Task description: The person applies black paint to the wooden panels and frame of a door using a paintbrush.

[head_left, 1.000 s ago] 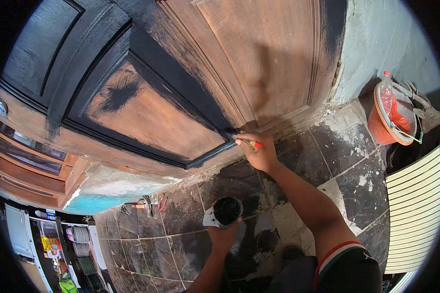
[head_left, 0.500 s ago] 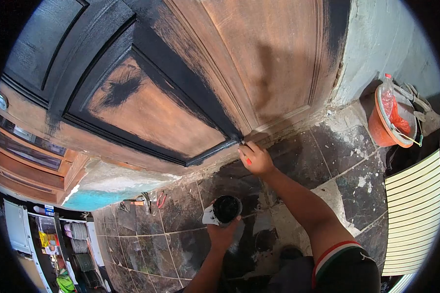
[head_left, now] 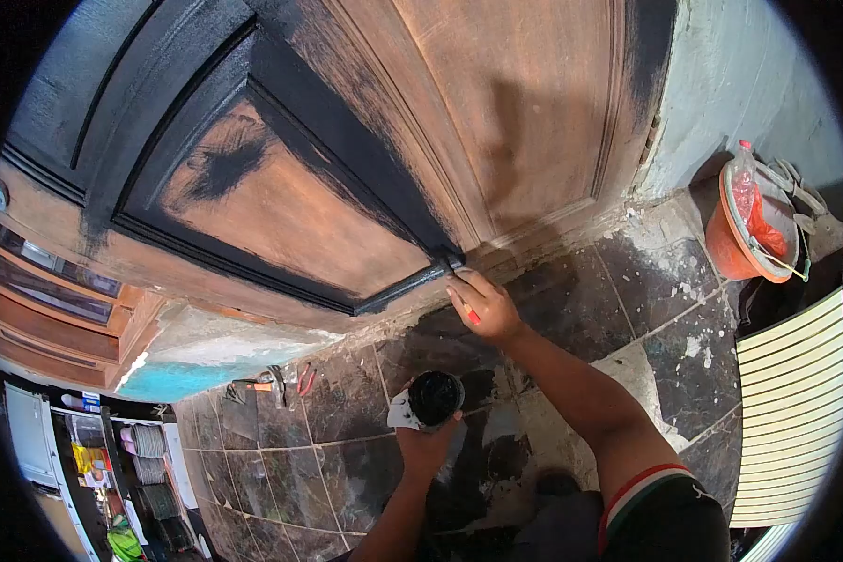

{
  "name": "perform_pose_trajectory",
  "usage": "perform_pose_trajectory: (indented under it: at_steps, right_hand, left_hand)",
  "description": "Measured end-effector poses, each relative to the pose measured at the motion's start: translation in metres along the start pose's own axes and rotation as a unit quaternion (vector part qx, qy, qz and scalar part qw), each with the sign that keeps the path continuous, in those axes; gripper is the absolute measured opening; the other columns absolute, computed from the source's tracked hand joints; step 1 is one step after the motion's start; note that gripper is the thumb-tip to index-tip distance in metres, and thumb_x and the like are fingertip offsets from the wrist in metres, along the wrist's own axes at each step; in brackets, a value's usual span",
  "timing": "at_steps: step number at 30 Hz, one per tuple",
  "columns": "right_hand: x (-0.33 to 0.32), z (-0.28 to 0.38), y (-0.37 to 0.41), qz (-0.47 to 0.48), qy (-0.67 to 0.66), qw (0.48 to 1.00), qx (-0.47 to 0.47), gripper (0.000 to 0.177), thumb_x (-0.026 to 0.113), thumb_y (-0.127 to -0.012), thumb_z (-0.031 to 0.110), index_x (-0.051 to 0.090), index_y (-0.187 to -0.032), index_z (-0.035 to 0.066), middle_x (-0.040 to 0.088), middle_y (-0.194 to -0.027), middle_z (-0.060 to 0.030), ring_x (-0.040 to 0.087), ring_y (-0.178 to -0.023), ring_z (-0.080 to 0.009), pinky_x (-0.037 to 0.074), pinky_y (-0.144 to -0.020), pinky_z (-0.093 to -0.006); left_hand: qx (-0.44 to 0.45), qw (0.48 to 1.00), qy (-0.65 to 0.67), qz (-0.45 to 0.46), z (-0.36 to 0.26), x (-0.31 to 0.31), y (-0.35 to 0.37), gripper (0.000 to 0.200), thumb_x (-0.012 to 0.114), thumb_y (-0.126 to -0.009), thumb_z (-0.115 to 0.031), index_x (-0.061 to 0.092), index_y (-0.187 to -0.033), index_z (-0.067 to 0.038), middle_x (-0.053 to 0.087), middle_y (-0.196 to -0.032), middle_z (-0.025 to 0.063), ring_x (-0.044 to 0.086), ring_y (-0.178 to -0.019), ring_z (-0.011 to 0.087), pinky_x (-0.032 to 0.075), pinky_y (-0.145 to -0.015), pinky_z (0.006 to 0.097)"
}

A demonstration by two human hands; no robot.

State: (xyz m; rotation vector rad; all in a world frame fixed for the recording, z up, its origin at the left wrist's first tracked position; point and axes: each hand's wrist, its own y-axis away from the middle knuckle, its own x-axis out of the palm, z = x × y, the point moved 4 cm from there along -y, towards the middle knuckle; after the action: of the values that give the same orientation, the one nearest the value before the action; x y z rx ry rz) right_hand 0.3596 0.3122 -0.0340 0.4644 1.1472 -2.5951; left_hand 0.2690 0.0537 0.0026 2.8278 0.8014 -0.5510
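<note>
My right hand [head_left: 485, 307] grips a paintbrush [head_left: 474, 317] by its handle, of which a red end shows below the fingers. Its bristles touch the lower right corner of a panel on a wooden door [head_left: 300, 220], where the moulding is coated black. The panel's middle is still bare brown wood with a dark smear near the top. Lower down, my left hand [head_left: 427, 448] holds a cup of black paint [head_left: 436, 399] over the floor, with a white piece of cloth or paper [head_left: 402, 412] against its side.
An orange bucket [head_left: 732, 245] holding a plastic bottle [head_left: 743, 173] stands at the right by the wall. Pliers [head_left: 306, 378] and other tools lie on the dark tiled floor [head_left: 347, 403]. Shelves with cable spools [head_left: 148, 468] are at lower left; a cream slatted panel [head_left: 791, 412] is at right.
My right hand has shifted slightly left and down with the paintbrush, along the corner of the moulding. My left hand and the cup have barely moved.
</note>
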Motion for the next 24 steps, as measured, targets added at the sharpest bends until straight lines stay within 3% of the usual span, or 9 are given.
perform_pose_trajectory:
  at_steps: [4,7,10,13,16,19,24]
  right_hand:
    - [0.020,-0.024,0.011,0.073,-0.026,0.994,0.081,0.024,0.075,-0.102,0.018,0.079,-0.117,0.000,0.075,-0.124,-0.0232,0.075,-0.109,-0.0418,0.062,-0.095,-0.0479]
    - [0.008,-0.029,0.013,0.033,-0.041,0.993,0.104,0.024,0.078,-0.100,0.016,0.079,-0.117,0.000,0.076,-0.123,-0.0234,0.076,-0.105,-0.0406,0.061,-0.092,-0.0469]
    - [-0.020,0.000,-0.012,-0.042,-0.111,0.993,0.022,0.023,0.077,-0.101,0.017,0.080,-0.117,0.001,0.078,-0.112,-0.0228,0.077,-0.096,-0.0389,0.061,-0.085,-0.0455]
    - [-0.020,-0.021,-0.013,-0.005,-0.120,0.979,0.162,0.021,0.078,-0.102,0.018,0.081,-0.116,0.002,0.080,-0.098,-0.0204,0.078,-0.087,-0.0357,0.061,-0.077,-0.0427]
    - [-0.018,-0.040,-0.009,-0.009,-0.073,0.985,0.156,0.021,0.079,-0.101,0.019,0.081,-0.113,0.002,0.079,-0.089,-0.0183,0.076,-0.077,-0.0327,0.059,-0.072,-0.0402]
    - [-0.034,-0.011,-0.024,-0.060,-0.117,0.981,0.141,0.021,0.080,-0.100,0.020,0.081,-0.112,0.002,0.079,-0.089,-0.0191,0.077,-0.077,-0.0310,0.059,-0.072,-0.0395]
    - [-0.010,-0.037,-0.015,-0.013,-0.104,0.976,0.188,0.023,0.077,-0.101,0.022,0.081,-0.111,0.001,0.079,-0.091,-0.0220,0.078,-0.081,-0.0366,0.061,-0.074,-0.0425]
  left_hand:
    - [-0.010,1.000,0.024,-0.004,-0.010,0.003,-0.002,0.073,0.094,-0.083,-0.004,0.055,-0.145,0.002,0.066,-0.137,0.0119,0.065,-0.126,0.0220,0.053,-0.111,0.0384]
    - [-0.001,0.999,0.040,-0.024,-0.017,0.004,-0.003,0.074,0.094,-0.083,-0.004,0.055,-0.146,0.001,0.066,-0.136,0.0121,0.065,-0.126,0.0222,0.052,-0.111,0.0385]
    - [0.011,0.998,0.048,-0.024,-0.007,0.003,-0.001,0.075,0.094,-0.083,-0.004,0.054,-0.147,0.001,0.066,-0.136,0.0126,0.065,-0.127,0.0227,0.052,-0.111,0.0385]
    - [0.015,0.999,0.045,-0.024,0.003,0.002,-0.002,0.076,0.093,-0.083,-0.004,0.053,-0.148,0.001,0.066,-0.137,0.0131,0.065,-0.127,0.0234,0.052,-0.111,0.0389]
    - [0.002,1.000,0.011,-0.016,0.002,0.003,-0.002,0.077,0.094,-0.083,-0.005,0.053,-0.148,0.001,0.065,-0.139,0.0137,0.065,-0.128,0.0241,0.052,-0.111,0.0397]
    - [-0.010,1.000,0.005,-0.006,0.004,0.004,-0.003,0.079,0.095,-0.083,-0.007,0.052,-0.150,0.001,0.064,-0.141,0.0143,0.064,-0.130,0.0246,0.052,-0.112,0.0402]
    - [-0.024,0.999,0.038,-0.009,0.006,0.011,-0.002,0.085,0.095,-0.084,-0.008,0.048,-0.153,0.001,0.061,-0.145,0.0147,0.062,-0.133,0.0249,0.052,-0.114,0.0396]
